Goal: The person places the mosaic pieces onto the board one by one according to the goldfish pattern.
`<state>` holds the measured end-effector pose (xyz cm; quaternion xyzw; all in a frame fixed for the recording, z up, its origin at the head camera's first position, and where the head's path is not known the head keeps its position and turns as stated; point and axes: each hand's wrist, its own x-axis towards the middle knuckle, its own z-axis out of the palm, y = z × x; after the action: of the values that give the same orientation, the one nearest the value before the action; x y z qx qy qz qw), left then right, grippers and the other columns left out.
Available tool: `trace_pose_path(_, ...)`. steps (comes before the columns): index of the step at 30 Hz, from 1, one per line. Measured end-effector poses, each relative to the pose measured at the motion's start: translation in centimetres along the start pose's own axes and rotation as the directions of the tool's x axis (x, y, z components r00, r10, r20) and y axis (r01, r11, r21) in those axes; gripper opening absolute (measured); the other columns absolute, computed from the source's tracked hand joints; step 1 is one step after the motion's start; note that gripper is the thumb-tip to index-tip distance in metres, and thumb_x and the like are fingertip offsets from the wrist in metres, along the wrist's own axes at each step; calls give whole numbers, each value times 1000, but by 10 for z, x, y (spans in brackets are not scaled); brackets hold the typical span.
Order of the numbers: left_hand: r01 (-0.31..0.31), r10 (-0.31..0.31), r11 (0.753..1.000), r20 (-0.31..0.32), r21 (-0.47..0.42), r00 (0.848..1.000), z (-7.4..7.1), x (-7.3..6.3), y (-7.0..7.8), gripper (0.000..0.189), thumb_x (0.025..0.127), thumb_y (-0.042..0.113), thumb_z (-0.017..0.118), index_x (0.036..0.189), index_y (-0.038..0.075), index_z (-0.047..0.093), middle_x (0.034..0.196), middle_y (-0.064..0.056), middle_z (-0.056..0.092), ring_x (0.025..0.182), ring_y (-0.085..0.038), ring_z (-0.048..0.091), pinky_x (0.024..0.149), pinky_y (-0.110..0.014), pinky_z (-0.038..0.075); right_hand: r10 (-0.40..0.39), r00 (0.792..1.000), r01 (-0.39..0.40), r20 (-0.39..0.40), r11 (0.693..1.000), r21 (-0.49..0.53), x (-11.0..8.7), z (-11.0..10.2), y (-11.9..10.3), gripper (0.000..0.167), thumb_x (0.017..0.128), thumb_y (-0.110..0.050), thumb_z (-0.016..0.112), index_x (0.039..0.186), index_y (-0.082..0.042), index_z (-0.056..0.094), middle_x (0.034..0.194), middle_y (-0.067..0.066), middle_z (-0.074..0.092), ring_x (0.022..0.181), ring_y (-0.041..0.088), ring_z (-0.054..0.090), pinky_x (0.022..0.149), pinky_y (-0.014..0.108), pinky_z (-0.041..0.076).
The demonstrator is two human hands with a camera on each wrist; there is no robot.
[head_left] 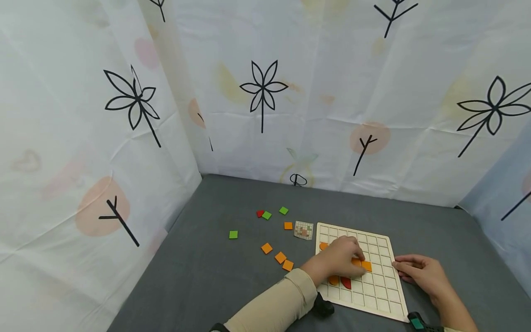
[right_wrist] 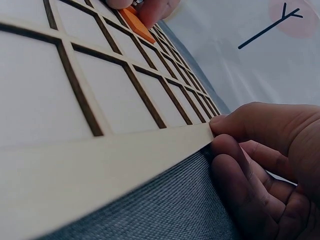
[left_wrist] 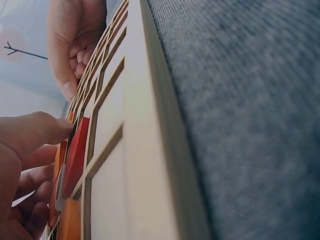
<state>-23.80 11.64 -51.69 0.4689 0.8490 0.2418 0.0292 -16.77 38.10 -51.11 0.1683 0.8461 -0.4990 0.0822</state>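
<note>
A pale wooden grid board (head_left: 379,295) lies on the grey cloth. Over its middle, my left hand (head_left: 342,258) pinches a square orange tile (head_left: 367,266) between thumb and fingers, low at the grid. Another orange piece (head_left: 356,262) sits beside that tile, partly under the hand. Nearer the front edge are a rounded orange piece (head_left: 333,280) and a red piece (head_left: 346,282), which also shows in the left wrist view. My right hand (head_left: 423,274) grips the board's right edge, thumb on the rim (right_wrist: 207,131) and fingers lower at its side.
Left of the board lie loose orange tiles (head_left: 267,248), green tiles (head_left: 233,234) and a red one (head_left: 260,213). A small printed grid card (head_left: 303,230) lies near the board's far left corner. Patterned white curtains (head_left: 265,152) enclose the table at the back and sides.
</note>
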Motion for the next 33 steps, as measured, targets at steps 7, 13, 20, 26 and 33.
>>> trace_pose_path(7,-1,2,1000,17,-30,1000,0,-1,-1,25,98,31,75,117,17,83,111,8,69,92,3,56,79,-3,38,-3,1000,3,3,1000,4,0,0,1,45,97,-24,79,126,9,72,91,-9,77,77,4,72,72,25,63)
trace_pose_path(13,-10,11,999,21,-47,1000,-2,-1,-2,23,99,27,75,117,15,82,110,6,69,90,2,54,76,-3,38,-2,1000,2,-2,1000,0,0,-1,1,48,97,-25,78,128,10,70,90,-9,76,77,5,72,72,25,63)
trace_pose_path(20,-18,19,999,23,-34,1000,0,1,-3,23,99,29,75,117,15,82,109,6,68,89,2,53,75,-4,38,-9,1000,9,-3,1000,-13,0,0,2,49,97,-25,78,129,12,69,90,-7,76,77,5,72,72,25,63)
trace_pose_path(26,-36,38,998,21,-60,999,1,-1,-6,24,100,27,73,117,14,82,110,5,69,92,1,56,78,-3,40,-6,1000,6,9,1000,-7,0,0,2,51,97,-26,78,130,12,68,91,-8,77,78,5,72,73,25,63)
trace_pose_path(33,-79,80,993,8,-92,997,-4,-3,-8,20,102,15,67,116,10,82,112,0,72,97,-2,61,84,-2,42,0,1000,0,9,1000,-2,0,-2,2,50,97,-26,78,130,11,69,90,-8,76,78,5,72,73,25,63)
